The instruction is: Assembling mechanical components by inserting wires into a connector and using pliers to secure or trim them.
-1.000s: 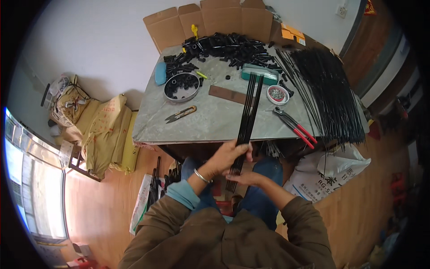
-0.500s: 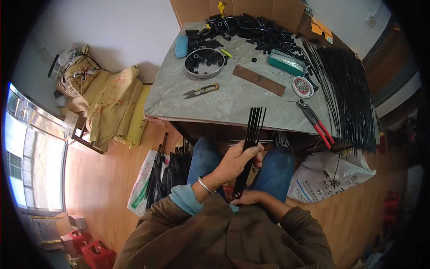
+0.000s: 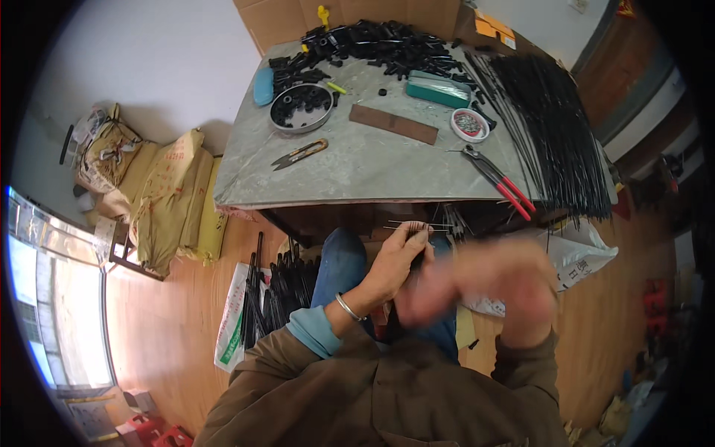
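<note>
Nearest to us, our left hand point(image 3: 398, 261) grips a small bundle of thin black rods point(image 3: 417, 226) over our lap, fingers closed around it just below the counter's near edge. A second ago the bundle stood upright across the counter edge; now it has dropped low and its tips fan out sideways, so the rods look to be getting evened up in the hand. Our right hand point(image 3: 499, 287) has swung in beside the left and is a motion smear; we cannot tell whether its fingers are spread or closed, or whether it touches the rods.

Farther off, the counter point(image 3: 357, 167) carries yellow-handled snips point(image 3: 299, 153), red-handled pliers point(image 3: 495, 176), a round tin point(image 3: 301, 109) and, at the right, a big sheaf of black rods point(image 3: 555, 127). The bundle's lower end is hidden behind our hands.
</note>
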{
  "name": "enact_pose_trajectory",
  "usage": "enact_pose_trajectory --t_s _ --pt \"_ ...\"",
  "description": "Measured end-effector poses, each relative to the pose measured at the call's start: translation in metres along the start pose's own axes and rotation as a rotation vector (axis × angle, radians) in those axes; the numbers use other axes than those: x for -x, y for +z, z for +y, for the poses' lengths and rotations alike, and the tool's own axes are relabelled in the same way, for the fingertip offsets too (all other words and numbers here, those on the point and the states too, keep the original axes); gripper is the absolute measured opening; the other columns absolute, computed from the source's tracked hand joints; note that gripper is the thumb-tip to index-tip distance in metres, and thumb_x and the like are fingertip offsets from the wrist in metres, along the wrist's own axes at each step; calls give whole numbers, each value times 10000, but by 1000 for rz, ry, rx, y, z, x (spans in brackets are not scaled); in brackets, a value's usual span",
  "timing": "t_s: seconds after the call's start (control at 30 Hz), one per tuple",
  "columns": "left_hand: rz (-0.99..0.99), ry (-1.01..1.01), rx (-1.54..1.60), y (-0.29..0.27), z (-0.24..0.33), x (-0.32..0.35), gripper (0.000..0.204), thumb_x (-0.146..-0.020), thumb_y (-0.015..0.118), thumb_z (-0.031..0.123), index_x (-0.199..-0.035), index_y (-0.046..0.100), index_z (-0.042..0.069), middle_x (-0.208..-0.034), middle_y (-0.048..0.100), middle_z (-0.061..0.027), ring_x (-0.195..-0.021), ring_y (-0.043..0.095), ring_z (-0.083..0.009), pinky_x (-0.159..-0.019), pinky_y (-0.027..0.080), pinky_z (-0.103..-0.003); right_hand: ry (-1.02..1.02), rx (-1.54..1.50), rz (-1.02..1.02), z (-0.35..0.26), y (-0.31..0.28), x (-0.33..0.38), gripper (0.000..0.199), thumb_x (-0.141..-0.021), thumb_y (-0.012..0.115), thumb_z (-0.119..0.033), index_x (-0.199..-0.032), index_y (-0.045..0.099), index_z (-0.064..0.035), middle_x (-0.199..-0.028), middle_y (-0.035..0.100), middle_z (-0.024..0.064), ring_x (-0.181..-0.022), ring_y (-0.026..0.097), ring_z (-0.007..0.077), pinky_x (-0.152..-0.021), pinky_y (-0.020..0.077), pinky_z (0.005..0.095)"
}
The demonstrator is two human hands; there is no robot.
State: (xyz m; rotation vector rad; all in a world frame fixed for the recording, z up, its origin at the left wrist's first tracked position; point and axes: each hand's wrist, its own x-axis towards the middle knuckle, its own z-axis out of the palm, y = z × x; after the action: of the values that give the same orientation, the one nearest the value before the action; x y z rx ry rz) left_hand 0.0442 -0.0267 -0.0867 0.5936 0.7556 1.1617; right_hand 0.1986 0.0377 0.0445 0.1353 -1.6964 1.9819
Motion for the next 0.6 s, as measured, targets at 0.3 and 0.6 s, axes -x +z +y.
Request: enact_pose_trajectory --t_s 0.3,0.6 --pt "185 67 -40 10 -3 18 247 -986 487 208 -1143 496 17 -897 595 -93 -753 628 -171 -657 561 -322 452 910 513 69 -25 42 206 -824 657 -75 -1008 643 17 -872 602 55 -799 570 114 -691 451 249" --pt "193 101 9 5 -10 19 361 -1006 453 281 -1241 491 10 -1008 586 -88 -807 625 -154 -719 563 -299 524 817 610 82 -31 49 121 -840 651 -89 -853 657 31 -763 613 38 -719 558 111 -647 433 252"
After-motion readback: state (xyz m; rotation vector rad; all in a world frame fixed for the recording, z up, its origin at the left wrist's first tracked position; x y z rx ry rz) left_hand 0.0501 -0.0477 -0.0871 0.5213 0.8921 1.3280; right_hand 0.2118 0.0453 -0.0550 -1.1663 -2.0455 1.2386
